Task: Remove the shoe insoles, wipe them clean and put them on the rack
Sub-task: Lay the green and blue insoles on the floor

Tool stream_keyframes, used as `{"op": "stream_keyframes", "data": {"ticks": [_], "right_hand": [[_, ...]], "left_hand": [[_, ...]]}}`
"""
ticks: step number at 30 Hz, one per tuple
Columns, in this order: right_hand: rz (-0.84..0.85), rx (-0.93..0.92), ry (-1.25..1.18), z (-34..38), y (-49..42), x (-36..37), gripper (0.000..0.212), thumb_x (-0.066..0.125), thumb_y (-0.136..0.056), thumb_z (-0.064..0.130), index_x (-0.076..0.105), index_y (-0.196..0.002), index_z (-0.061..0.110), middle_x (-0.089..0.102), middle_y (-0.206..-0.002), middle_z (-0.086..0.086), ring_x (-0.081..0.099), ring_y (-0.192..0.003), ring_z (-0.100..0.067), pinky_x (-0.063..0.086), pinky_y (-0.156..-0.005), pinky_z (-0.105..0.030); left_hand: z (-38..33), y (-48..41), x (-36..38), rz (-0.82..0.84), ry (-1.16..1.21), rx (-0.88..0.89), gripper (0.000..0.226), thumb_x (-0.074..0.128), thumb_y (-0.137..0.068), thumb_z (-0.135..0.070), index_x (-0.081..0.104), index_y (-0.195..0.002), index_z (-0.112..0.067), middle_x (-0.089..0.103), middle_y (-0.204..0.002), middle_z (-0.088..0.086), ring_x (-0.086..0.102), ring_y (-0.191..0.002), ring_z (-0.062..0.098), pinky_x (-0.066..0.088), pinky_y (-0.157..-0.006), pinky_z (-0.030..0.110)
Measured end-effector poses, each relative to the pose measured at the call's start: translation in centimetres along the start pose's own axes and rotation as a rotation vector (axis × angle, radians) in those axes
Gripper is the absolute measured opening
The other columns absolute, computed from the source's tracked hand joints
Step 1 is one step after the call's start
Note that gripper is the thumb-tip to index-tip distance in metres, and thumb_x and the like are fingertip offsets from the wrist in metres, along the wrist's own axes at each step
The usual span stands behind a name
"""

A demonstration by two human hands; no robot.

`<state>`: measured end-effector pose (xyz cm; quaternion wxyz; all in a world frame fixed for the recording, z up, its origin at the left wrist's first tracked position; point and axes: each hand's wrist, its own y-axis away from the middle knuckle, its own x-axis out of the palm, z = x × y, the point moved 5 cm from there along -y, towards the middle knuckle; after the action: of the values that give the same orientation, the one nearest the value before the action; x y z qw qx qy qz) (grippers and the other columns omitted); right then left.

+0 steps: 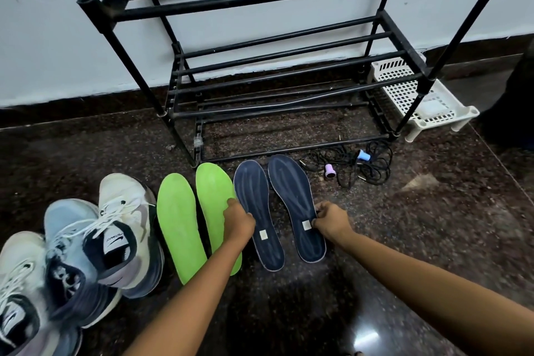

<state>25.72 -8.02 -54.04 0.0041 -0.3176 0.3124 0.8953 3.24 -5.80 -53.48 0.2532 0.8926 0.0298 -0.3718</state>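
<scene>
Gripping, head view: right hand (pixel 332 221) fingers pinch right navy foam insole (pixel 291 199); left hand (pixel 238 221) curled beside left navy foam insole (pixel 254 202), hold unclear.
Location: floor (pixel 404 225), before black tubular rack (pixel 130 72).
Risk: insoles slipping between rack bars.

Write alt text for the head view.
The right hand pinches the right navy insole on the floor; the left hand touches the left navy insole. Two green insoles and sneakers lie left, a black rack behind.
</scene>
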Motion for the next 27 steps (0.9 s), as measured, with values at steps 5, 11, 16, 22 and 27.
{"op": "stream_keyframes", "data": {"ticks": [5,11,16,22,27], "right_hand": [[-0.051,0.034,-0.037,-0.4,0.2,0.0,0.015,0.06,-0.078,-0.002,0.061,-0.082,0.012,0.07,-0.086,-0.009,0.062,-0.081,-0.017,0.043,-0.07,-0.018],[-0.015,0.019,-0.065,-0.7,0.5,0.4,0.015,0.064,-0.076,-0.001,0.059,-0.082,0.012,0.064,-0.078,-0.005,0.058,-0.072,-0.013,0.038,-0.05,-0.007],[-0.045,0.017,-0.05,-1.1,0.0,-0.1,0.016,0.058,-0.075,-0.001,0.063,-0.084,0.011,0.065,-0.079,-0.005,0.058,-0.072,-0.013,0.035,-0.045,0.001],[-0.043,-0.028,-0.046,-1.5,-0.5,-0.6,0.011,0.065,-0.079,0.003,0.063,-0.089,0.006,0.063,-0.077,-0.008,0.057,-0.071,-0.014,0.034,-0.047,0.0],[-0.179,-0.03,-0.053,-2.1,-1.4,-4.6,0.008,0.062,-0.083,0.008,0.066,-0.089,0.005,0.069,-0.089,-0.01,0.061,-0.082,-0.018,0.034,-0.065,-0.01]], "left_hand": [[0.0,0.1,-0.4,-0.036,0.0,-0.032,0.017,0.051,-0.092,0.002,0.041,-0.106,0.0,0.054,-0.11,0.021,0.053,-0.085,0.03,0.04,-0.065,0.034],[-0.1,-0.1,-0.3,-0.038,-0.07,-0.024,0.023,0.054,-0.093,-0.003,0.044,-0.112,0.004,0.056,-0.113,0.023,0.059,-0.095,0.038,0.044,-0.067,0.037],[-0.7,-0.3,-0.1,-0.005,-0.137,-0.008,0.022,0.054,-0.093,-0.005,0.049,-0.112,0.005,0.056,-0.115,0.023,0.059,-0.093,0.035,0.041,-0.067,0.033],[-1.2,0.0,0.8,0.033,-0.21,-0.014,0.019,0.053,-0.094,-0.007,0.053,-0.107,0.007,0.057,-0.111,0.022,0.057,-0.085,0.03,0.042,-0.066,0.033],[-1.5,0.4,1.2,0.067,-0.294,-0.03,0.028,0.052,-0.094,-0.005,0.048,-0.117,0.01,0.056,-0.114,0.023,0.059,-0.091,0.034,0.041,-0.064,0.033]]}}
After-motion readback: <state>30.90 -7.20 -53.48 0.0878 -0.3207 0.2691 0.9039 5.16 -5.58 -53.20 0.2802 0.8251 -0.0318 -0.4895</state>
